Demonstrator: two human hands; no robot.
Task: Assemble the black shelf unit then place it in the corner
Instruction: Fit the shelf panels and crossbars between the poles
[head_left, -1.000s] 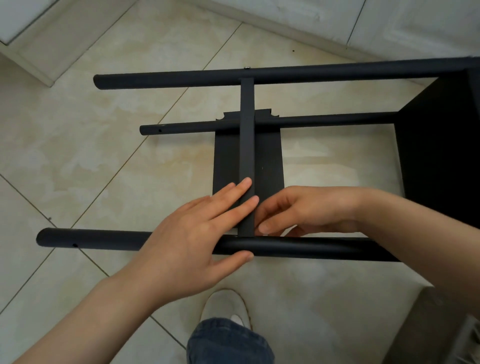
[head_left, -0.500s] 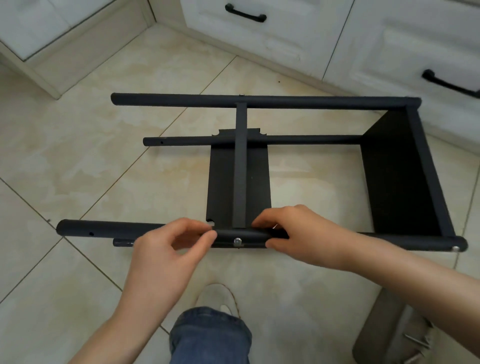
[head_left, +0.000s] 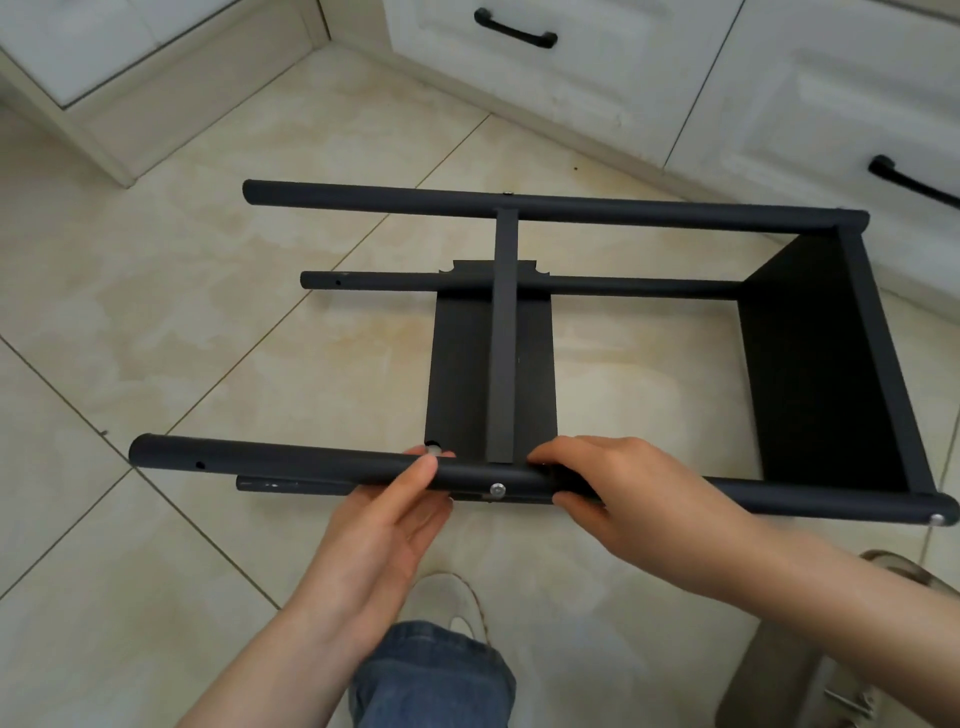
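Note:
The black shelf unit (head_left: 810, 364) lies on its side on the tiled floor, its round posts running left to right. A middle shelf panel (head_left: 462, 364) stands between the posts, and an end panel closes the right side. My left hand (head_left: 384, 525) grips the near post (head_left: 291, 462) from below, thumb on top, just left of a silver screw (head_left: 497, 489). My right hand (head_left: 613, 493) grips the same post just right of that screw, fingers curled over it. A second thin post (head_left: 280, 484) shows under the near one.
White cabinets with black handles (head_left: 514, 32) line the far side, with a corner recess at the upper left. My shoe (head_left: 447, 597) and jeans leg are below the hands. A grey tray (head_left: 769, 675) with loose screws (head_left: 852, 706) sits at the lower right.
My left hand left the flat of the middle panel and took hold of the near post; my right hand closed over the post too. The view pulled back, showing the whole unit.

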